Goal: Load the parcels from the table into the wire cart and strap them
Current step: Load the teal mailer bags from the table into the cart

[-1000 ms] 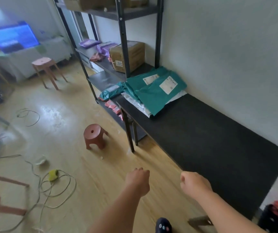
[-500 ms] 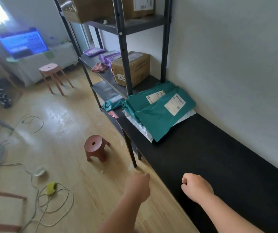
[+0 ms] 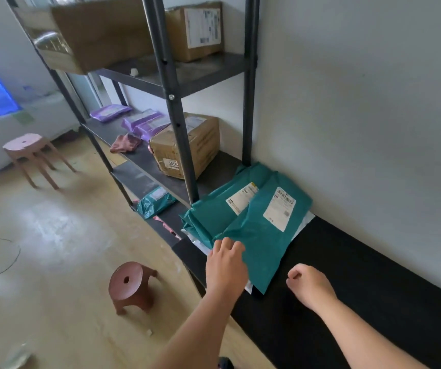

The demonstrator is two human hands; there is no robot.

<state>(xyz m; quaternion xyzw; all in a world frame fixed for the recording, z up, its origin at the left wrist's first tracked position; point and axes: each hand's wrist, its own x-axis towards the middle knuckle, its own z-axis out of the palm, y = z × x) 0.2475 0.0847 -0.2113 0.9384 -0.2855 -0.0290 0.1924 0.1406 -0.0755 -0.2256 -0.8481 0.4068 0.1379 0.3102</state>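
Brown plastic stool [image 3: 130, 284] stands on the floor, left of the black table [image 3: 360, 262]. At the table's near edge, the left hand [image 3: 226, 265] rests with loosely spread fingers on the corner of the top teal mailer bag [image 3: 262, 243], probably to draw the stack closer. Whether any fingertip tucks under it is hard to tell. White parcels [image 3: 307, 219] beneath show only their edges. Further right, the right hand [image 3: 309, 286] hovers curled, holding nothing. No wire cart is in view.
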